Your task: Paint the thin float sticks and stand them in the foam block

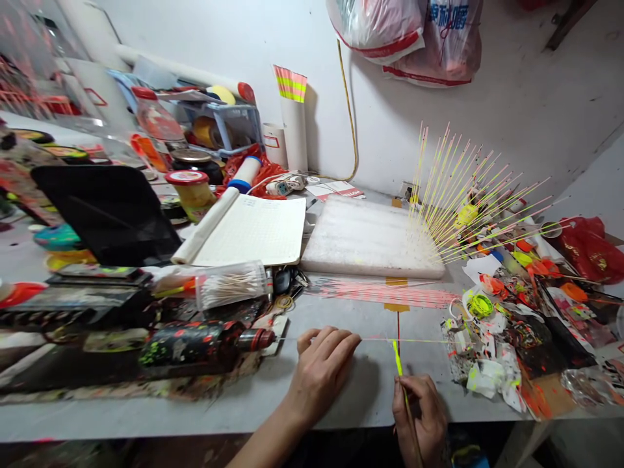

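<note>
A thin rod [377,339] runs sideways just above the table, its left end at the dark tip of a paint-spotted cylindrical motor tool [195,344]. My left hand [324,367] is closed around the rod, fingers bent over it; the fingertips' underside is hidden. In my right hand [423,413] is a paintbrush [398,364], pinched by its handle. The brush's fluorescent yellow tip meets the rod to the right of my left hand. Behind both hands lies a row of pink-coated thin rods [380,296].
A white foam block [361,240] holds many upright yellow-and-pink rods [458,188]. An open notebook [263,227] and a clear tub of cotton swabs [231,286] stand left. Paint-smeared scraps [497,344] crowd the right side. The table's front edge [170,429] runs close by.
</note>
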Demonstrator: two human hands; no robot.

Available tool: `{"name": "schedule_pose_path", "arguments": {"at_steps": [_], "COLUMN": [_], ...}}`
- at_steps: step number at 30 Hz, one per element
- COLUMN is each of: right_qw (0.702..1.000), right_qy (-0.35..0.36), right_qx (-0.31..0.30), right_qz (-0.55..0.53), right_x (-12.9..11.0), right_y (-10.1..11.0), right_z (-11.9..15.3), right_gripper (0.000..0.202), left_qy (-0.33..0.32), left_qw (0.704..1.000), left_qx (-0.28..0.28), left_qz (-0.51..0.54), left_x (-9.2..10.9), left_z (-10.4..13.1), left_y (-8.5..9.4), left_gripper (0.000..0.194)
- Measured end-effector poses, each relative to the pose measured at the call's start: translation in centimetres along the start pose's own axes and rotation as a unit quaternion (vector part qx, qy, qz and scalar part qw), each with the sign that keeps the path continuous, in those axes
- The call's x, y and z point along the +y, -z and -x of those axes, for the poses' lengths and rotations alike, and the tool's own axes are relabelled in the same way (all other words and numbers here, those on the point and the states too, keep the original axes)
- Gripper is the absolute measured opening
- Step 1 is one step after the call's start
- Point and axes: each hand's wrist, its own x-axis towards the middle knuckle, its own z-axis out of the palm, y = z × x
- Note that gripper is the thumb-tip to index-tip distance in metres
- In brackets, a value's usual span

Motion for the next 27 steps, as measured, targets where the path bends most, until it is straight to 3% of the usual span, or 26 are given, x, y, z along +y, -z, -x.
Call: {"name": "schedule_pose_path", "arguments": {"at_steps": [8, 16, 27], "right_qw": [1.000, 0.999, 1.000], "right_qy": [0.001, 0.031, 0.009], "right_qx": [-0.013, -0.015, 0.002], "right_qz": [-0.015, -0.020, -0.016], "right_x": [0.5, -0.5, 0.2], "right_y": [0.2, -0.1, 0.2], "right_z": [0.6, -0.8, -0.1], "right_gripper": [0.008, 0.012, 0.007], "left_qy": [0.002, 0.007, -0.001], "left_qw": [1.000, 1.000, 1.000], "left_qx": [0.004, -0.006, -0.008], "left_qz": [0.004, 0.001, -0.001], "left_x": [0.1, 0.0, 0.0], "left_z": [-0.1, 0.1, 0.0], "left_y": [0.1, 0.1, 0.0], "left_gripper": [0.016, 0.018, 0.017]}}
